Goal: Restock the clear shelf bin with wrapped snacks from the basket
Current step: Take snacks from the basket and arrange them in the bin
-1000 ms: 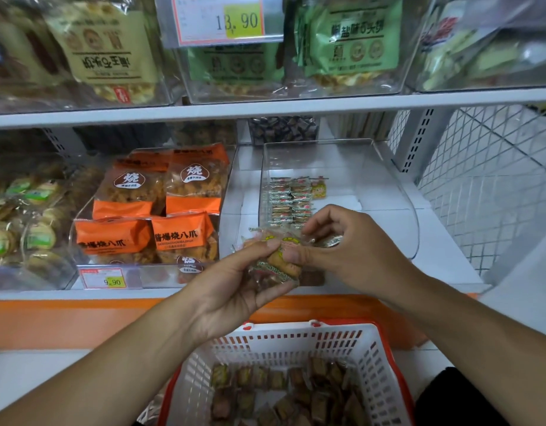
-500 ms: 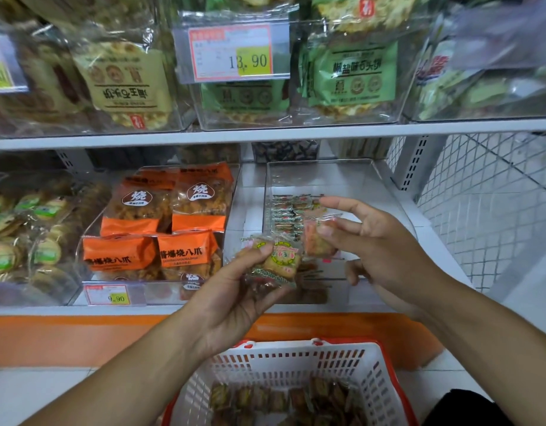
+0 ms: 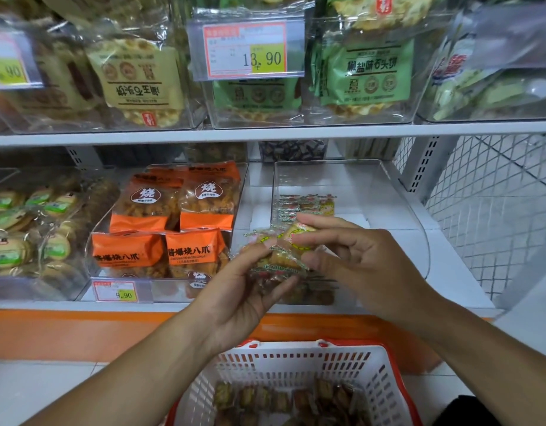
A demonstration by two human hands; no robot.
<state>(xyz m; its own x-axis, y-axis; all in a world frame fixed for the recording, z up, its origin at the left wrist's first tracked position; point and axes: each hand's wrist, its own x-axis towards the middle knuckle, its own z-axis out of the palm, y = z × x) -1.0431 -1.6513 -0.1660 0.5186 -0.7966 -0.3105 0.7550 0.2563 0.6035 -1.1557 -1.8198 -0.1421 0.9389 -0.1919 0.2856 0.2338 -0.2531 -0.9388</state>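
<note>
On the far left of the lower shelf [image 3: 204,305] sits a clear box of round cookies in green wrappers [image 3: 16,238]. Next to it is a box of orange snack bags [image 3: 173,222], with a price tag [image 3: 116,292] that says 9.90 on its front. Above, on the top shelf, are big bags of flat cakes, some tan [image 3: 136,81] and some green [image 3: 370,72], and a tag [image 3: 247,49] that says 13.90. In the middle, the left hand [image 3: 241,299] is palm up, and its thumb and fingers pinch a small bunch of wrapped snacks [image 3: 274,256] in clear crinkly paper. The right hand [image 3: 366,262] comes in from the right and meets it. Its thumb and first fingers pinch one snack [image 3: 299,233] at the top of the bunch, while its other fingers are loosely spread. Both hands are in front of the clear shelf bin [image 3: 397,216], just over its low front edge. Inside the bin, near the left wall at the back, is a neat little stack of the same snacks [image 3: 305,206], and more lie at the front behind the hands. Down below, at the bottom of the view, is the white basket [image 3: 296,361] with a red rim, and many more wrapped snacks [image 3: 284,398] lie in the bottom of it. On the right is a white wire grid wall [image 3: 495,204].
</note>
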